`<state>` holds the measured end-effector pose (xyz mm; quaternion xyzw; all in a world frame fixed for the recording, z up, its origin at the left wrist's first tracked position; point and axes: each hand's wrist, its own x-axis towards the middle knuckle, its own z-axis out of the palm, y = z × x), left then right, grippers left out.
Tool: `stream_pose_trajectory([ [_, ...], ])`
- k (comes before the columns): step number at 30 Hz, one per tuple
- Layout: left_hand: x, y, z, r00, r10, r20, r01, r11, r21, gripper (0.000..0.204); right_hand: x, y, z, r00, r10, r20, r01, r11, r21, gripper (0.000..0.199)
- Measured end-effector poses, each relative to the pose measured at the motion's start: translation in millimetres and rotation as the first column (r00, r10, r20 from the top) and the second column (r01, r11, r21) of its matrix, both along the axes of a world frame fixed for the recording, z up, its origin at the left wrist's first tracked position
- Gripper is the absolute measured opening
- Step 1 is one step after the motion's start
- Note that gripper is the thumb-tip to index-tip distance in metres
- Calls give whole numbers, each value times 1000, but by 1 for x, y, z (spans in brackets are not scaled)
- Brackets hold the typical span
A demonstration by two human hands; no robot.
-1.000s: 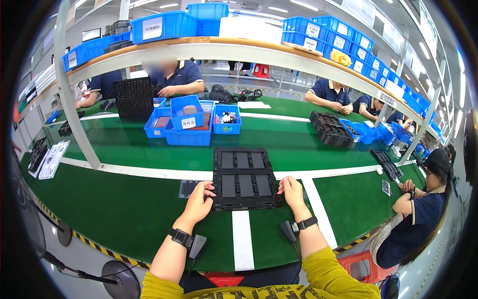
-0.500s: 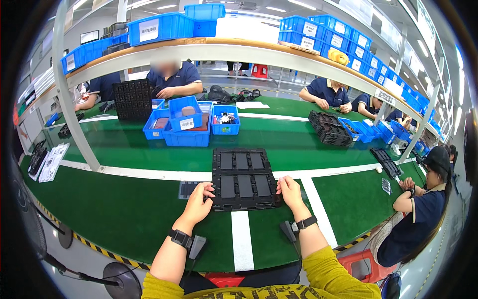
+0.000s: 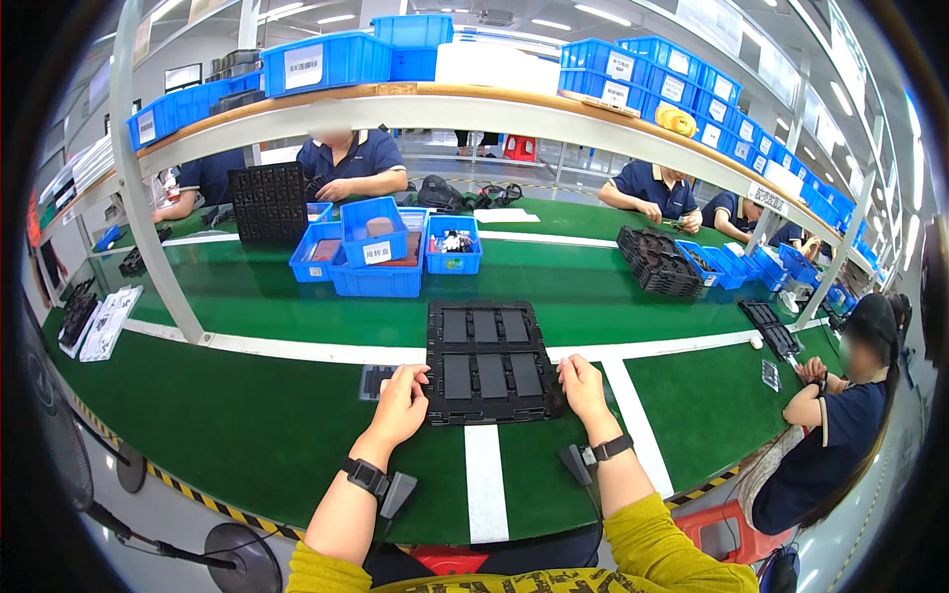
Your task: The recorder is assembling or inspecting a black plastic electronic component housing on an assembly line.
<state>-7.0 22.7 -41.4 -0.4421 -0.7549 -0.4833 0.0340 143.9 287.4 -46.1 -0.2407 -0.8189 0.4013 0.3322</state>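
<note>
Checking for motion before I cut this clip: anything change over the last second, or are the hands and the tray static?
Almost nothing. The left hand and right hand stay on the near corners of the black moulded plastic tray with rectangular pockets, and the tray lies where it did across the white stripe of the green work table. No grasp taken or released. The blue plastic bins behind it are unmoved.
</note>
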Motion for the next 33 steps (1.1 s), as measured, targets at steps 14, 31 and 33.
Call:
stream_pose_trajectory([
  [14,4,-2,0,994,-94,57,96,995,-40,46,0,-9,7,995,89,-54,-98,978,-185,21],
  [31,4,-5,5,1000,-28,2,28,998,-51,46,3,-11,13,999,-31,-29,28,996,-88,24],
  [33,4,-4,3,988,-53,145,59,998,-36,44,3,-10,10,999,-18,-33,16,997,-80,24],
])
